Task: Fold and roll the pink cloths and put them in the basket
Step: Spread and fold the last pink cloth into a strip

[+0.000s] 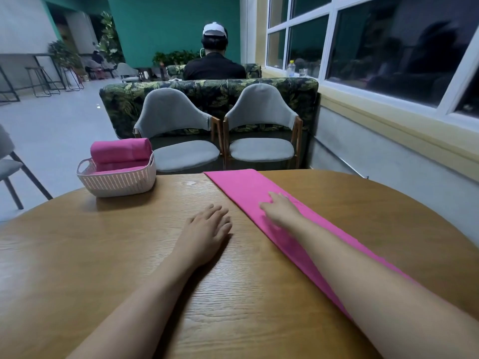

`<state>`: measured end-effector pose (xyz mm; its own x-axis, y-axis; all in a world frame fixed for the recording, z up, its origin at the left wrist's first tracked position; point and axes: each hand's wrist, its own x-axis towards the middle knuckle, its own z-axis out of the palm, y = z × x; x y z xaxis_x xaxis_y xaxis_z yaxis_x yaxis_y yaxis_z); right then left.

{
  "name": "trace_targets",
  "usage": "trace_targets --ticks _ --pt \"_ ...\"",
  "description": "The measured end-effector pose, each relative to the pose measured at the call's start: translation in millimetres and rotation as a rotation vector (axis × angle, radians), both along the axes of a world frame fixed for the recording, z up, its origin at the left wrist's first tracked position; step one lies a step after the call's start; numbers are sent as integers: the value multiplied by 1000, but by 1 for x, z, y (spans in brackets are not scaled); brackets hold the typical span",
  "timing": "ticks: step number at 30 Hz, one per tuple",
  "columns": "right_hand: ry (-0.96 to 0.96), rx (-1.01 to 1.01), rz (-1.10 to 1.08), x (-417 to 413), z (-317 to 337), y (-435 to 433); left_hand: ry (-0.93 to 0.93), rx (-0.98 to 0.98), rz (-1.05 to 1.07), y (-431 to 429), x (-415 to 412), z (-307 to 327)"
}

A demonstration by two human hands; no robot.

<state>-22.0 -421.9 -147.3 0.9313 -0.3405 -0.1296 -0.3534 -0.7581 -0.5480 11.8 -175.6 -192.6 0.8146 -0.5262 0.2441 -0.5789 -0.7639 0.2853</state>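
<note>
Pink cloth (241, 187) lies folded into a long strip slanting across the desk (103, 242), ready, I judge, for rolling from one end; the right hand (281, 209) lies flat on it, fingers straight, probably smoothing, while the left hand (207, 226) rests flat on bare wood just beside. Neither grip holds anything. Finished rolls (120, 150) sit in the basket (116, 181) at the far left

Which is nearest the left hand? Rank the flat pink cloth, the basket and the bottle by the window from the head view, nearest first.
From the left hand:
1. Flat pink cloth, just to its right on the table.
2. Basket, at the table's far left edge.
3. Bottle, far back on the right.
</note>
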Motion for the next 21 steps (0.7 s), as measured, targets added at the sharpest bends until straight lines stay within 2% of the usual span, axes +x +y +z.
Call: trace_targets --ticks 4,8,14,21 --pt "36 -224 323 -64 2 -25 -37 44 -63 6 -18 1" --pt "2 -346 438 -143 -6 -66 -34 82 -145 3 -45 1" --pt "-35 -437 315 -203 -23 -63 -1 77 -200 -2 -86 3" --pt "-89 -336 147 -164 -27 18 18 22 -271 -2 -144 5"
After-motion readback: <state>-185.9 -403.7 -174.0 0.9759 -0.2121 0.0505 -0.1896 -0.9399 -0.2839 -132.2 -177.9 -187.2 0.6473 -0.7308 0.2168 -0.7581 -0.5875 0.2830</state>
